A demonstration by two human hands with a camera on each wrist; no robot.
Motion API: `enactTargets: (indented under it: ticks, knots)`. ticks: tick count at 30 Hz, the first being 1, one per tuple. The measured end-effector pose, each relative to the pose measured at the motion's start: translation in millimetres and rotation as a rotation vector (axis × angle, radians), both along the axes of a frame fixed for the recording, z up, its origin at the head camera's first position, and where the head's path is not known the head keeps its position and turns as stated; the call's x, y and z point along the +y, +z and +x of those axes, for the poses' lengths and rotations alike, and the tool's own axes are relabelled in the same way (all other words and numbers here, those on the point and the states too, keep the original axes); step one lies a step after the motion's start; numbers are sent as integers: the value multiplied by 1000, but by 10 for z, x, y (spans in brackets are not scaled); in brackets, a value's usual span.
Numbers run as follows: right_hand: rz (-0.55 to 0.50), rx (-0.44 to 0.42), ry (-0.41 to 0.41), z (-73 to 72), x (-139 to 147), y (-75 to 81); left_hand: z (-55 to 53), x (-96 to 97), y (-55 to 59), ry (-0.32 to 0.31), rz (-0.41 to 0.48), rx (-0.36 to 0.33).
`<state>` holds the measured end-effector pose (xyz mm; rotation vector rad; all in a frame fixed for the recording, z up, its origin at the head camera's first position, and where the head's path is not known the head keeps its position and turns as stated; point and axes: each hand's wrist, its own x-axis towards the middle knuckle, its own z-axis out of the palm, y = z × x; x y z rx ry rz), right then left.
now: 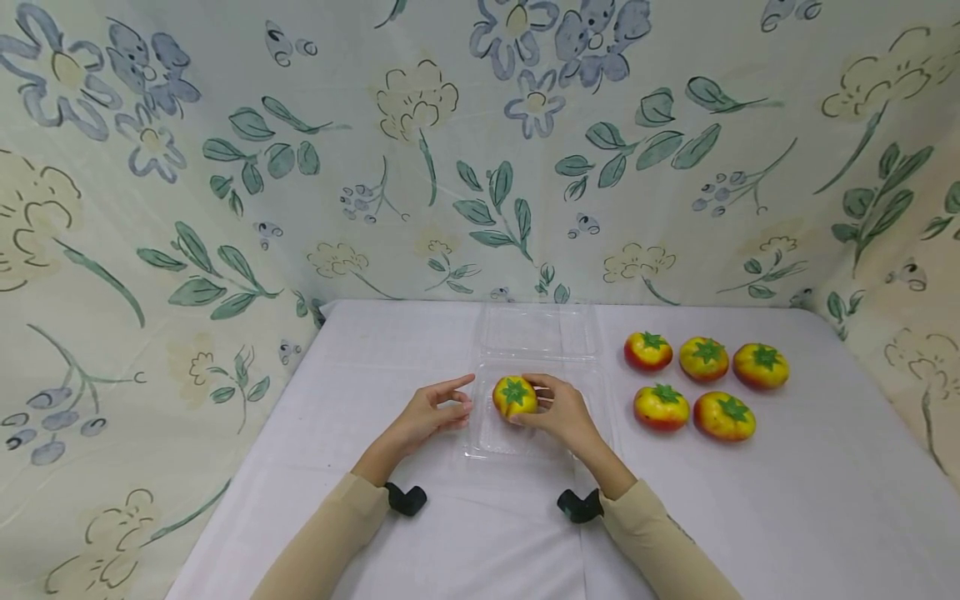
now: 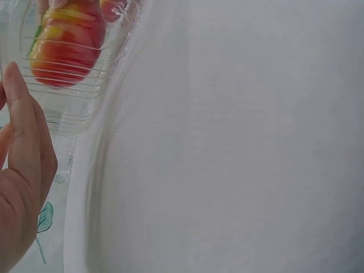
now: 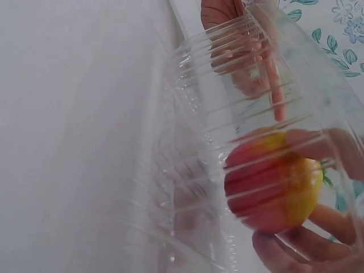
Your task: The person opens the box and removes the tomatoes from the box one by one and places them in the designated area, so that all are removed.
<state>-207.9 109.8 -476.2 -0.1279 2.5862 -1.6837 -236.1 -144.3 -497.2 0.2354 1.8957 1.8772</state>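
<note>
A yellow-and-red persimmon (image 1: pixel 514 396) with a green leafy top is inside the base of a clear plastic clamshell box (image 1: pixel 498 443). My right hand (image 1: pixel 561 410) grips it, thumb on the near side and fingers on the far side. Through the ribbed clear wall, the right wrist view shows the red underside of the persimmon (image 3: pixel 267 187) between thumb and fingers. My left hand (image 1: pixel 427 415) holds nothing; its loosely bent fingers are right at the box's left edge. The box's lid (image 1: pixel 536 332) lies folded back, away from me.
To the right of the box, several more persimmons (image 1: pixel 661 407) sit in two rows on the white tablecloth (image 1: pixel 810 500). A floral curtain (image 1: pixel 420 208) hangs behind the table and along both sides. Black wrist mounts (image 1: pixel 407 500) show at both sleeves.
</note>
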Motion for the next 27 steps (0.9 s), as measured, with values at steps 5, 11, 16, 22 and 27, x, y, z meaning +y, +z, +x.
enactTargets:
  ticks: [5, 11, 16, 22, 27]
  knots:
    - [-3, -4, 3, 7, 32, 7, -6, 2, -2, -4, -3, -4]
    - [-1, 0, 13, 26, 97, 46, -27, 3, -10, -8, 10, -6]
    - [-6, 0, 14, 55, 142, 69, -30, 0, -10, -12, -3, -2]
    - [-3, 20, 24, 99, 182, 111, -28, -5, -20, -8, -17, 0]
    - [-2, 31, 35, 143, 217, 150, -28, -9, -29, -8, -13, 3]
